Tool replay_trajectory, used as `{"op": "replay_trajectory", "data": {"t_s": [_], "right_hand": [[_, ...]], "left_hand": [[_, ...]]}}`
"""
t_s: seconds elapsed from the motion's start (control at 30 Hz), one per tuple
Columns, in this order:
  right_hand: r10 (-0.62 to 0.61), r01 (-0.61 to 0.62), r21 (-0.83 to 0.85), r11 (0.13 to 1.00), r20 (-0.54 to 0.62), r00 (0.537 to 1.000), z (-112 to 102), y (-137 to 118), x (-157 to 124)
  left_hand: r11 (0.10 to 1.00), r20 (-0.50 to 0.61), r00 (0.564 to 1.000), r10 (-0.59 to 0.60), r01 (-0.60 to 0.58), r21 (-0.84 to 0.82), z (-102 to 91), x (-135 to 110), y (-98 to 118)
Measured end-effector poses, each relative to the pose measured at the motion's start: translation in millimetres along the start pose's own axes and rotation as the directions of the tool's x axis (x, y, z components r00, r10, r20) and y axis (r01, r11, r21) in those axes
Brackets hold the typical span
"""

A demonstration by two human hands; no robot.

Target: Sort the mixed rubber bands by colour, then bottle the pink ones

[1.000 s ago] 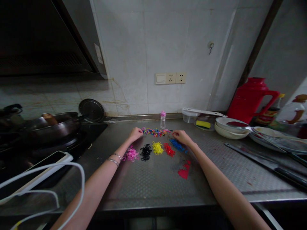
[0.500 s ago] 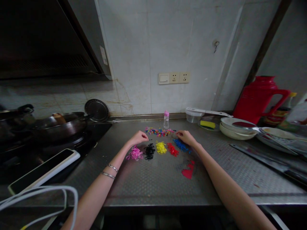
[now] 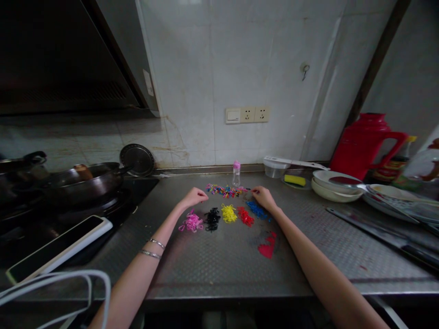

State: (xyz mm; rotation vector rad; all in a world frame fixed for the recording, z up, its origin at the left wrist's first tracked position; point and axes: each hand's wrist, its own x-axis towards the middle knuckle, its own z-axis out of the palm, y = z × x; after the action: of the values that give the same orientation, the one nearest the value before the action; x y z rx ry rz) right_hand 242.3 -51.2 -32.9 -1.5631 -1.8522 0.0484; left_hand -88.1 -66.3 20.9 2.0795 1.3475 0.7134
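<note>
Across the middle of the steel counter [image 3: 206,274], toward the wall, a mixed strip of small coloured bands [image 3: 226,191] lies loosely spread. Nearer the front edge, five single-colour heaps form a shallow arc: from left to right, a pink pile [image 3: 192,222], a black pile [image 3: 212,219], a yellow pile [image 3: 228,213], a red pile [image 3: 245,216] and a blue pile [image 3: 256,210]. The person's left hand [image 3: 194,198] is near the strip's left end, beyond the pink pile, its fingers bent inward; whether they grip a band cannot be told. The right hand [image 3: 264,198] is beside the strip's right end, near the blue pile, with fingers curled; what its fingertips hold, if anything, is too small to tell. Just behind the strip, a clear bottle [image 3: 236,176] with a pink top stands upright. Farther right are a yellow sponge [image 3: 295,181], stacked bowls [image 3: 334,192] and a red thermos [image 3: 360,148]; at the left, a metal pan [image 3: 96,185] sits on the stove [image 3: 142,189].
</note>
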Motion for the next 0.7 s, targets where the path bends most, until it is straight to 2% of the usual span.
{"op": "replay_trajectory", "data": {"t_s": [0.1, 0.2, 0.47, 0.7], "right_hand": [[0.066, -0.065, 0.046, 0.997, -0.028, 0.997, 5.8, 11.1, 8.0], [0.088, -0.088, 0.038, 0.995, -0.012, 0.996, 9.0, 19.2, 16.8], [0.047, -0.041, -0.052, 0.998, 0.116, 0.992, 12.9, 20.9, 35.7], [0.075, -0.059, -0.102, 0.993, 0.158, 0.985, 15.3, 15.2, 40.1]], "left_hand": [[1.0, -0.093, 0.996, -0.014, 0.015, 0.017, 0.0, 1.6, -0.7], [0.999, -0.13, 0.991, -0.023, 0.027, 0.029, -0.1, 0.8, 2.3], [1.0, -0.162, 0.987, -0.015, 0.018, 0.014, 1.4, -1.5, 5.5], [1.0, -0.137, 0.991, -0.003, 0.006, 0.021, 4.3, 0.3, 1.6]]}}
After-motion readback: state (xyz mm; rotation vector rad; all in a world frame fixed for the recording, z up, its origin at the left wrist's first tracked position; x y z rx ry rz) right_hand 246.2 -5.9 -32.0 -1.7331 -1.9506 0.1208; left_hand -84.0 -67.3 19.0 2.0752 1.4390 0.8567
